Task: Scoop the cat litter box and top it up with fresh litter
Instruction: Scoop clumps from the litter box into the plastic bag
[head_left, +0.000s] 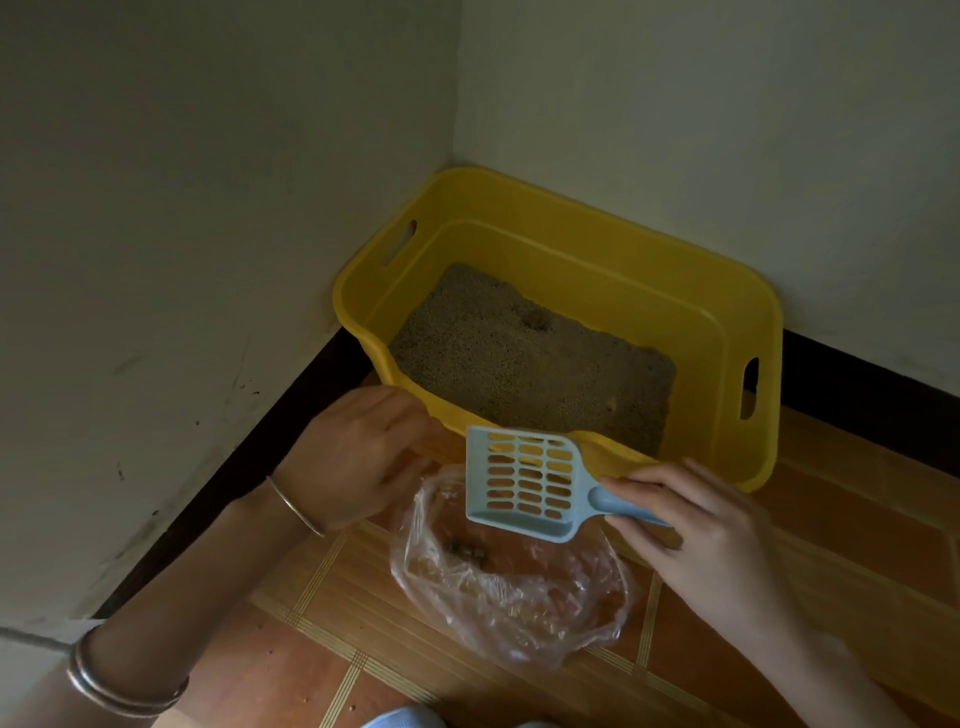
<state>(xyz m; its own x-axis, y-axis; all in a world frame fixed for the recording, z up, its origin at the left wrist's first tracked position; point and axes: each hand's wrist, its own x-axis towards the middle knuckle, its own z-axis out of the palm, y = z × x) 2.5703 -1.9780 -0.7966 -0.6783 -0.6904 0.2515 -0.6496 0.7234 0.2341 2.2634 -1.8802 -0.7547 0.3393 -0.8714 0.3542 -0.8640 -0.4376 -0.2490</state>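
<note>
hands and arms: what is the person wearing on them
The left hand has a thin silver-coloured metal bangle at its wrist, and a stack of thicker silver-coloured metal bangles sits further up that forearm. The right hand and its forearm are bare: no sleeve, ring or bracelet shows.

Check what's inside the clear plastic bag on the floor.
A few dark clumps lie inside the clear plastic bag; floor tiles show through it. The blue scoop, held by the right hand, covers the bag's top edge, so anything there is hidden.
</note>
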